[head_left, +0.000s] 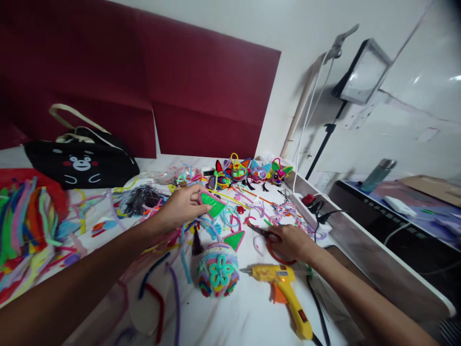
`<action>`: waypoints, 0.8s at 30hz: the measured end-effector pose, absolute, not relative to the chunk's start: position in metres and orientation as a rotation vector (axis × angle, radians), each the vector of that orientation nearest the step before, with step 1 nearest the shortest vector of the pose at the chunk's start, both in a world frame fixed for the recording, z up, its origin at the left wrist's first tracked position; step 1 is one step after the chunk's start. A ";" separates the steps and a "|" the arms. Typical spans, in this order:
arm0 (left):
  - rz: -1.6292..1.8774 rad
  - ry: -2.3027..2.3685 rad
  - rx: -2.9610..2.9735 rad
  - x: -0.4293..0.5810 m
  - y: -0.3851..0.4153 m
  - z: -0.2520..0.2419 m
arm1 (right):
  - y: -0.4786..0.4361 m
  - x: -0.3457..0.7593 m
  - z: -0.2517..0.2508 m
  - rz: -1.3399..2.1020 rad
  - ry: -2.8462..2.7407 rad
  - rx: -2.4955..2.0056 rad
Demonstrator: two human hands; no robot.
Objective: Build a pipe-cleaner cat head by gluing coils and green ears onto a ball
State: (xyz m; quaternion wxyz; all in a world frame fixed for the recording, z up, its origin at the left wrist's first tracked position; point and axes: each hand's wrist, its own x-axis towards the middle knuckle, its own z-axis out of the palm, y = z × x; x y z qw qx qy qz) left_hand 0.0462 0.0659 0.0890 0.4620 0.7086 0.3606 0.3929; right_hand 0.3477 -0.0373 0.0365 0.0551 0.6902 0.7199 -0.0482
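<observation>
Between the thumb and fingers of my left hand (183, 207) is a green ear-shaped piece with a pink pipe-cleaner edge (213, 204). My right hand (290, 241) grips a pair of scissors (261, 231) low over the table, with the blades pointing left and the orange handle partly under my fingers. Below and between both hands sits a round ball (218, 271) wrapped in coloured pipe cleaners, with a turquoise flower on its front. A similar green ear (235, 240) stands up at the ball's top right. A dark tassel (197, 241) lies beside the ball.
A yellow glue gun (283, 283) lies right of the ball, its nozzle toward it. Several finished colourful figures (259, 173) stand at the back. Loose pipe cleaners (25, 216) pile up at left, before a black bag (81, 163). A lamp (362, 72) stands at right.
</observation>
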 end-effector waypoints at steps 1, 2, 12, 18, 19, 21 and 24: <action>0.963 0.889 1.755 0.045 0.067 0.088 | -0.037 0.347 0.038 -0.151 2.194 2.093; 0.962 0.892 1.761 0.045 0.068 0.087 | -0.037 0.347 0.040 -0.152 2.202 2.096; 0.837 0.863 1.809 0.055 0.065 0.095 | -0.026 0.303 0.074 -0.975 2.956 2.333; 0.775 0.752 1.848 0.065 0.050 0.101 | -0.016 0.264 0.089 -1.991 2.918 2.179; 0.769 0.724 1.849 0.066 0.048 0.101 | -0.016 0.260 0.090 -2.080 2.888 2.160; 0.768 0.692 1.833 0.067 0.043 0.101 | -0.016 0.256 0.091 -2.174 2.850 2.149; 0.783 0.761 1.805 0.067 0.035 0.103 | -0.017 0.254 0.090 -2.226 2.828 2.149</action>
